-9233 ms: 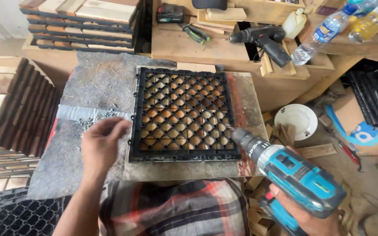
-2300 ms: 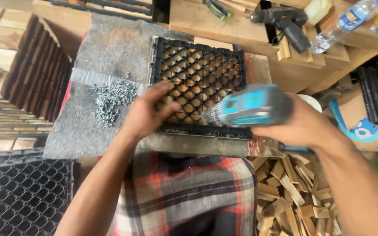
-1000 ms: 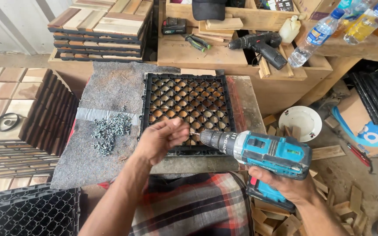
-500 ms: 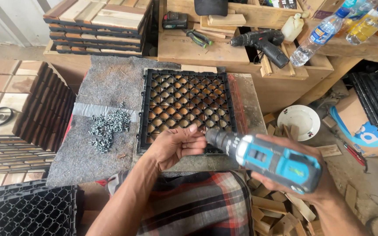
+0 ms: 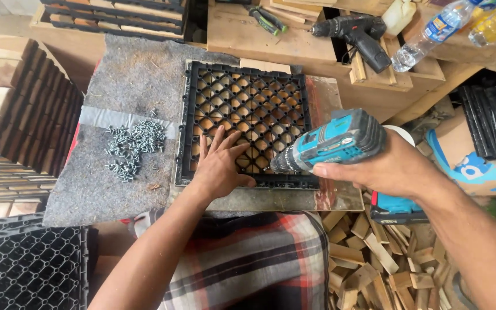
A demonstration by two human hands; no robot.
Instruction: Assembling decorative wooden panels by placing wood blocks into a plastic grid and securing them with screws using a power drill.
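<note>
Right hand has a full closed grip on the teal-and-black cordless drill, forefinger laid along the body, chuck angled down-left into the black plastic lattice grid tile. Bit tip is hidden behind the chuck, so can't confirm whether it sits on a screw head.

Left hand isn't gripping anything: flat, fingers spread, pressing the tile's near edge, thumb just beside the drill nose.

Tile lies grid-side up with wooden slats showing through the holes, sitting on a board on the grey felt-covered bench, right of the strip of grey tape.

Loose pile of small silver screws is on the felt, left of the tile, close to the left hand.

Second drill, black, lies on the wooden shelf behind, near a clear plastic water bottle. Stack of the same black grid tiles at lower left; wooden offcuts on the floor at lower right.

Risks, as I judge them:
- Thumb is very near the bit; a slip off the screw would run toward it.
- Drill is tilted, not square to the tile, so cam-out or a crooked screw is likely.
- Only the near edge is held down, so torque could rotate the tile.
- Overdriving could crack the plastic.
</note>
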